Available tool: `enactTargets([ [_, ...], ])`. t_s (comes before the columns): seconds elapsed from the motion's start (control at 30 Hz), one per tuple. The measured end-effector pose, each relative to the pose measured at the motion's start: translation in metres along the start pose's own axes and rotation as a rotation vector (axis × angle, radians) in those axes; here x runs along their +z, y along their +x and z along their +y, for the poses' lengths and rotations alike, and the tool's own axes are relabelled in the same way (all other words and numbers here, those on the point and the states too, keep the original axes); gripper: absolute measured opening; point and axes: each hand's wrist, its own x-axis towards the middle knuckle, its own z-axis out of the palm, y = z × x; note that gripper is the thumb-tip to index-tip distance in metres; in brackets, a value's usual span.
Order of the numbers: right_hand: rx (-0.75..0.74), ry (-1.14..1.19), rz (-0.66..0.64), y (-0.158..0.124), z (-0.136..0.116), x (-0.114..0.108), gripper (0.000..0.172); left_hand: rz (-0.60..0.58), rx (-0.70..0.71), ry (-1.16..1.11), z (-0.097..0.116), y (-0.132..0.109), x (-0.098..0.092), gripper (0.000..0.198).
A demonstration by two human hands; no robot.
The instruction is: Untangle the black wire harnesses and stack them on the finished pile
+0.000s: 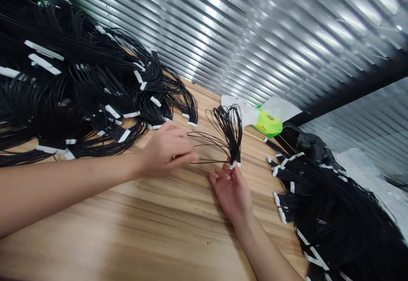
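Where two bare forearms cross a light wooden table (134, 217), the person's hands come close together near its middle. The left forearm (63, 191) lies low and nearly level, entering from the left side of the view. The left hand (167, 149) is turned back-up, its fingers curled and drawn together at a few stray strands; whether they pinch those strands is hidden. The right forearm (263, 247) rises from the bottom edge, and the right hand (231, 194) lies palm up, its fingers lightly curled, pinching a small bundle of thin black wires (231, 134) at its white connector strip (233, 165). The bundle stands upright from those fingertips, its loops fanning out above the table, and a few strands run sideways toward the left hand. Large heaps of similar white-tipped wires lie on the table at both sides: one at left (63, 89), one at right (334, 217). Beyond the bundle sit a crumpled white wrapper (247, 113) and a green-and-white plastic bag (267, 121), in front of metal window blinds (255, 30).
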Motion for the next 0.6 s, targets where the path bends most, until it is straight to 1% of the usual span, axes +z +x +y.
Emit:
enactTargets([
  [0.07,0.011,0.026,-0.020,0.000,0.000,-0.002,0.023,0.034,-0.161,-0.099,-0.003,0.001,0.001,0.045],
  [0.13,0.021,0.041,-0.041,-0.003,0.001,-0.002,0.023,0.037,-0.247,-0.188,-0.005,0.002,0.001,0.044],
  [0.23,0.043,0.061,-0.060,-0.007,0.002,-0.002,0.024,-0.045,-0.274,-0.259,-0.007,0.004,0.003,0.041],
  [0.33,0.064,0.104,-0.072,-0.008,0.002,-0.002,0.025,-0.136,-0.290,-0.345,-0.008,0.004,0.007,0.032],
  [0.47,0.085,0.161,-0.073,-0.008,0.003,-0.001,0.027,-0.218,-0.478,-0.676,-0.010,0.003,0.014,0.021],
  [0.5,0.087,0.161,-0.073,-0.009,0.003,0.000,0.026,-0.241,-0.517,-0.711,-0.010,0.003,0.016,0.020],
  [0.53,0.087,0.154,-0.074,-0.009,0.003,0.000,0.026,-0.263,-0.538,-0.697,-0.011,0.003,0.017,0.020],
  [0.6,0.086,0.125,-0.088,-0.010,0.003,0.000,0.025,-0.293,-0.515,-0.569,-0.011,0.003,0.019,0.022],
])
